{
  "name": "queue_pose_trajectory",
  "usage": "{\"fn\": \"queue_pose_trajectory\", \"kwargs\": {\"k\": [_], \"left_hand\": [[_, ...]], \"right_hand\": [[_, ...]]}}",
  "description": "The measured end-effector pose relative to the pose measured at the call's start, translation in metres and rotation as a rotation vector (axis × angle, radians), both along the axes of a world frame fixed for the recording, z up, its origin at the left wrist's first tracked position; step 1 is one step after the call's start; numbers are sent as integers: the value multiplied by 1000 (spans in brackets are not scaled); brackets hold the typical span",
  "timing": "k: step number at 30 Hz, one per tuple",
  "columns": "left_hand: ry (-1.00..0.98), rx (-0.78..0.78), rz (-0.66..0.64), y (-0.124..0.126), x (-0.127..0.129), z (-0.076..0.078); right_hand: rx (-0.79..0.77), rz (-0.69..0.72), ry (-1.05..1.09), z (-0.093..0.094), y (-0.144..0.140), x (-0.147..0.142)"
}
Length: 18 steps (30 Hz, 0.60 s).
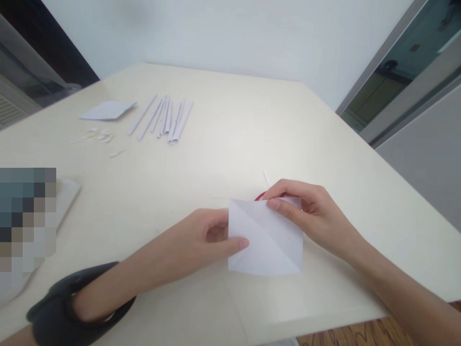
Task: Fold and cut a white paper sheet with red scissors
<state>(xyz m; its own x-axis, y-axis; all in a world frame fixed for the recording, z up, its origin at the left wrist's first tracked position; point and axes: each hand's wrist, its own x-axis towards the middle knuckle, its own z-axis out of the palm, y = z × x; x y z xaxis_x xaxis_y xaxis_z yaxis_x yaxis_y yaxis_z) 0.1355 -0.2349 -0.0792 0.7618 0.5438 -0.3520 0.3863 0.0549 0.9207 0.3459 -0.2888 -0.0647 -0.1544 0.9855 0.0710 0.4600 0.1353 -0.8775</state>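
A small white sheet of paper point(262, 245) with a diagonal crease is held up just above the table near its front edge. My left hand point(212, 235) grips its left side, thumb in front and fingers behind. At the top right edge my right hand point(306, 204) pinches the same paper between thumb and fingers. Behind the sheet a curved red piece point(260, 196) peeks out, mostly hidden, so its kind is unclear. A thin white stick point(266, 179) shows just beyond my right hand. A black band point(82, 302) is around my left wrist.
Several rolled white paper tubes point(167, 117) lie at the back left of the white table point(245, 134). Beside them are folded paper point(108, 110) and several cotton swabs point(103, 134). A blurred-out item on a white sheet point(68, 192) occupies the left edge. A wall closes off the back.
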Motion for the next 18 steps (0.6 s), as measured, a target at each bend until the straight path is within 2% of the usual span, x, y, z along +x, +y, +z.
{"fn": "queue_pose_trajectory", "kwargs": {"k": [4,8,10,15,18], "left_hand": [[3,14,-48,-2,-1,1],[48,66,63,4,-3,-3],[34,83,154,7,-3,-1],[-67,114,349,10,-3,7],[-68,169,435,10,-5,6]], "right_hand": [[24,-58,43,2,0,-1],[53,-218,-72,1,5,8],[14,-196,-192,-2,7,12],[-37,-18,-458,-14,7,14],[-56,6,-548,-17,5,13]]}}
